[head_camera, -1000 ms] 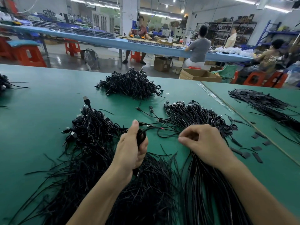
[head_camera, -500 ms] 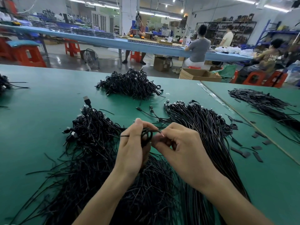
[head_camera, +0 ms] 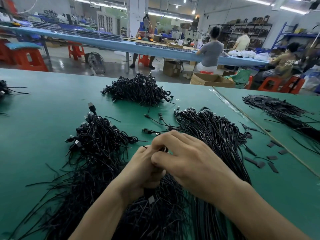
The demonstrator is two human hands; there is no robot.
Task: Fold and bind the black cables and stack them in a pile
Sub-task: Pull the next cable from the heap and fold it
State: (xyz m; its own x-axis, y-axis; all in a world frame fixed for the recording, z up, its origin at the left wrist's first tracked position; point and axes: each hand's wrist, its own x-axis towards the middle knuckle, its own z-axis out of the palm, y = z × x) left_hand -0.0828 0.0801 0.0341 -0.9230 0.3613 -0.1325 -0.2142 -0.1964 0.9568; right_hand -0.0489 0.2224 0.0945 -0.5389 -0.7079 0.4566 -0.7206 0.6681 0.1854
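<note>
Over the green felt tabletop (head_camera: 43,118), your left hand (head_camera: 143,168) and right hand (head_camera: 190,161) both pinch one coiled thin black cable (head_camera: 163,149), apparently mid-binding; the far heap of bound bundles (head_camera: 138,90) looks done, while many straight loose cables (head_camera: 216,135) wait.

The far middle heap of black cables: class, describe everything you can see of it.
The heap is a low, tangled mound of thin black cables, seemingly folded into small bundles, with plug ends and loose tails poking out. It rests on the green table near its far edge, touching no other pile.
</note>
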